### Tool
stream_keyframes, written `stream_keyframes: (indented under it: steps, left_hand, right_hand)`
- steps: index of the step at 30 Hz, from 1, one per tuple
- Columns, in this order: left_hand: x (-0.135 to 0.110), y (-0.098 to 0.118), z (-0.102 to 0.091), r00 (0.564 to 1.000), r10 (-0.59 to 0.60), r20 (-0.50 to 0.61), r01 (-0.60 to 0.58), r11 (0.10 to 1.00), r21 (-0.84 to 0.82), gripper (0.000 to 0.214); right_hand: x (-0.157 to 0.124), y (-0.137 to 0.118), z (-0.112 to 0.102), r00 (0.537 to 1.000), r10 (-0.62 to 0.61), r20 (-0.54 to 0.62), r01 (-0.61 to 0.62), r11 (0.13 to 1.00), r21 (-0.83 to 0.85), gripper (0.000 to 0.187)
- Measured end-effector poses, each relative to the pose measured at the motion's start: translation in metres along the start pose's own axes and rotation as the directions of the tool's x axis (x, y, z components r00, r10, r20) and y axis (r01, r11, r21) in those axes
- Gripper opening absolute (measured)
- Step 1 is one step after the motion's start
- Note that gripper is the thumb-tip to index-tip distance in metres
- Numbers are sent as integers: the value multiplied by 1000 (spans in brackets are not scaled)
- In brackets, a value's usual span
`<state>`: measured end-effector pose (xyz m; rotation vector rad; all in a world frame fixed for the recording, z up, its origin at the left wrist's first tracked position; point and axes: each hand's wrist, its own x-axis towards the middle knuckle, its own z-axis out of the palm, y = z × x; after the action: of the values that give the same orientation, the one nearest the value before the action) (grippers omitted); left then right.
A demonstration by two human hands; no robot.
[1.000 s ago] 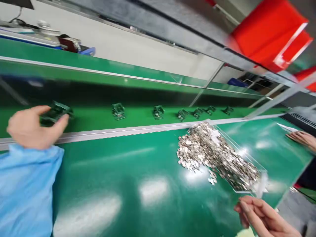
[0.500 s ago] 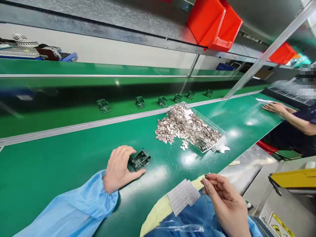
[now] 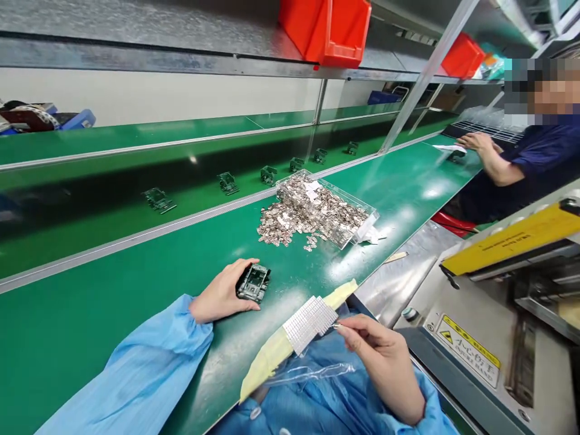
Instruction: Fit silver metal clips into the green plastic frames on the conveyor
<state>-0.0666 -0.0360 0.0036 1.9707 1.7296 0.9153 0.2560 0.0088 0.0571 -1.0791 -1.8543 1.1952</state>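
My left hand (image 3: 224, 293) is closed around a small dark-green stack of circuit boards (image 3: 254, 283), fingers at its far edge and thumb at its near edge, on the green bench. Near the bench's front edge lies a sheet of small silver-grey pieces (image 3: 308, 323), on a strip of yellow material (image 3: 265, 365) above my blue smock. The thumb and index finger of my right hand (image 3: 380, 356) pinch together at the sheet's right edge. Something tiny and pale shows at those fingertips, too small to name.
A clear tray (image 3: 362, 229) lies beyond my hands, with many small metal pieces (image 3: 290, 217) heaped in and beside it. Several circuit boards (image 3: 227, 183) line the green conveyor behind. Red bins (image 3: 338, 33) sit overhead. A co-worker's hands (image 3: 480, 142) are at the far right, near a machine (image 3: 480, 350).
My view has swung right, so the scene sits further left. My left hand has closed on the circuit-board stack, which is tilted differently. My right hand has come to the silver sheet's edge.
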Motion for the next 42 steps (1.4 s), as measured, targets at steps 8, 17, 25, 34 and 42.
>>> stream_keyframes:
  steps: [8, 17, 25, 34, 42]
  left_hand:
    - [-9, 76, 53, 879, -219, -424, -42, 849, -526, 58]
    - [-14, 107, 73, 954, -285, -90, 46, 437, -898, 52]
    - [-20, 108, 70, 967, -252, -42, 86, 477, -875, 47]
    - [-23, 106, 73, 957, -245, -157, 34, 630, -776, 33]
    - [-24, 117, 71, 926, -333, -179, 90, 654, -751, 30]
  right_hand:
    - [12, -13, 28, 999, -42, -16, 43, 997, 68, 12]
    - [12, -20, 51, 997, -18, -80, 22, 999, 50, 7]
    - [11, -18, 59, 992, -20, -121, 23, 999, 24, 8]
    - [5, -18, 67, 989, 13, -147, -6, 999, 48, 12]
    - [1, -15, 71, 962, 267, -53, -226, 892, 391, 20]
